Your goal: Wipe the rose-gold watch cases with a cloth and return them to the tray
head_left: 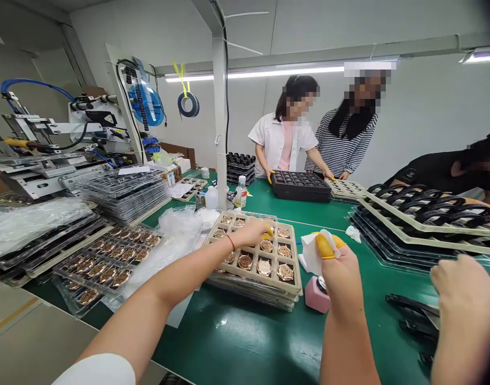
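My left hand (253, 232), with yellow finger cots, reaches over a beige compartment tray (218, 270) of rose-gold watch cases (264, 266). Its fingers are bent down and together above a back compartment; whatever they hold, if anything, is hidden. To the right of the tray my right hand (344, 264) is raised and closed on a white wipe (312, 251). Yellow finger cots cover its fingertips too. A pink bottle (317, 295) with a metallic top stands just below the wipe, by the tray's right side. More trays are stacked under the beige one.
Clear trays of watch cases (104, 262) and plastic film (164, 246) lie left. At right are stacked trays of black straps (429, 214) and a co-worker's hand (465, 291). Two people stand across the green table (236, 331) by a black tray (301, 190). A post (219, 123) rises behind.
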The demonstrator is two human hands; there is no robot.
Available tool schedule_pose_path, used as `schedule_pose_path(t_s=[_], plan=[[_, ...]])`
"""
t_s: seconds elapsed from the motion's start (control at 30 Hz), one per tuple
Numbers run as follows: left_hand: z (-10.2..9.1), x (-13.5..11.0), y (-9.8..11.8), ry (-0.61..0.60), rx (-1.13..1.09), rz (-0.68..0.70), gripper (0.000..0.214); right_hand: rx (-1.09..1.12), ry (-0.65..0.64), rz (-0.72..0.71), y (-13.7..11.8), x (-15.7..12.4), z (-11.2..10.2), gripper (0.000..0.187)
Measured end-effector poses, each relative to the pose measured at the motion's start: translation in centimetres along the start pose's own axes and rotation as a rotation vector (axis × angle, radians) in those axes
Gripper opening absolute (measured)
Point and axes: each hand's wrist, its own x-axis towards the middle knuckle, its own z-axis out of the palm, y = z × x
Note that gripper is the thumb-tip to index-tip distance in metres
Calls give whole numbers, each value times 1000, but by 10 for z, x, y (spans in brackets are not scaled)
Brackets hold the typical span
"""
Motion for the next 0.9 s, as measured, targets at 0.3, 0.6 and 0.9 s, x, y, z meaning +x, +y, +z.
schedule_pose_path(t_s=[0.3,0.6,0.9], plan=[[-36,-32,-114,-102,43,-383,28,-117,-315,58,20,10,10,31],[-51,-46,-92,29,95,-470,27,-225,-259,117,50,35,8,41],[-54,-94,-31,330,-181,-200,21,43,-66,3,43,16,24,32]])
